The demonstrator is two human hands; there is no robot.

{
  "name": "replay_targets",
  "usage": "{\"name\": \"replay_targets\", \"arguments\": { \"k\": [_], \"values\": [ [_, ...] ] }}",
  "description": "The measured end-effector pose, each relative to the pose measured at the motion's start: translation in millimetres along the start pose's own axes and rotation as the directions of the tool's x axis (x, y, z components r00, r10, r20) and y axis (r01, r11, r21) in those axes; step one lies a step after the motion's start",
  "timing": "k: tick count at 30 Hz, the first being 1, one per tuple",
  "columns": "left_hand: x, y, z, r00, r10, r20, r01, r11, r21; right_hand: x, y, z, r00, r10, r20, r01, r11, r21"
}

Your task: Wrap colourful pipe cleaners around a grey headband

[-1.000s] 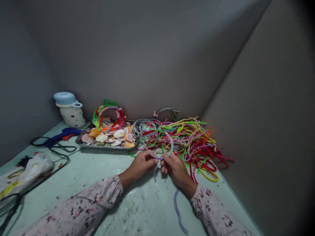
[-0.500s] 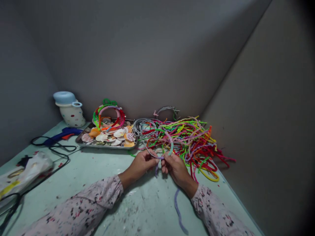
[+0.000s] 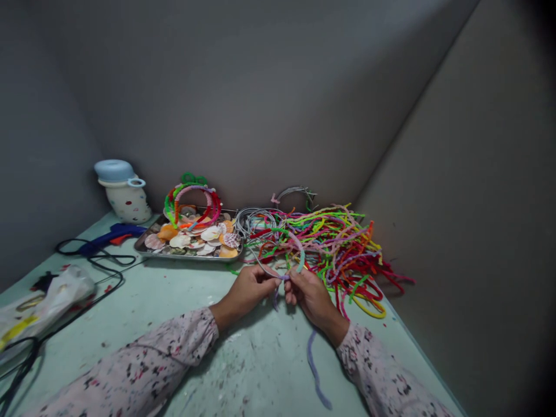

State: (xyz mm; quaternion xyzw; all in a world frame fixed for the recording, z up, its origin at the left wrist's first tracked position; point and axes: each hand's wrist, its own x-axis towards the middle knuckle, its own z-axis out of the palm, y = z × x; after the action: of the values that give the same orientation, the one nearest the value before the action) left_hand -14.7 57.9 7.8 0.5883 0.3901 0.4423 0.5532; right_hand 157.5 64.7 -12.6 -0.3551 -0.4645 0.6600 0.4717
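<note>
A wire hoop [image 3: 296, 240], partly wrapped in green, pink and turquoise pipe cleaner, stands up between my hands, its bare grey wire running down to the left. My right hand [image 3: 315, 298] is closed on the hoop just below the turquoise stretch. With thumb and forefinger, my left hand [image 3: 249, 294] pinches a purple pipe cleaner [image 3: 285, 278] against the wire. One tail of it hangs below the left fingertips. Another purple pipe cleaner length [image 3: 317, 370] lies beneath my right wrist; whether it joins the held piece is hidden.
A heap of coloured pipe cleaners [image 3: 343, 249] lies behind my right hand, beside coiled grey wire [image 3: 260, 223]. Further left are a metal tray [image 3: 191, 259] of shells with wrapped hoops, a lidded cup [image 3: 125, 197], a blue glue gun [image 3: 104, 238], a black cord [image 3: 104, 295] and a plastic bag [image 3: 65, 295].
Both hands stay almost in place, still pinching at the purple section. The view has shifted very slightly.
</note>
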Motion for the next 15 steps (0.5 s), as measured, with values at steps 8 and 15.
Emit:
{"name": "replay_targets", "arguments": {
  "k": [8,15],
  "values": [
    [-0.9,-1.0,1.0,1.0,0.001,-0.008,-0.001,1.0,-0.02,-2.5,-2.6,-0.1,1.0,0.003,0.031,-0.003,1.0,0.008],
    [-1.5,2.2,1.1,1.0,-0.002,0.0,0.002,1.0,0.001,-1.1,-0.5,-1.8,0.999,-0.006,0.052,0.005,1.0,0.019]
  ]
}}
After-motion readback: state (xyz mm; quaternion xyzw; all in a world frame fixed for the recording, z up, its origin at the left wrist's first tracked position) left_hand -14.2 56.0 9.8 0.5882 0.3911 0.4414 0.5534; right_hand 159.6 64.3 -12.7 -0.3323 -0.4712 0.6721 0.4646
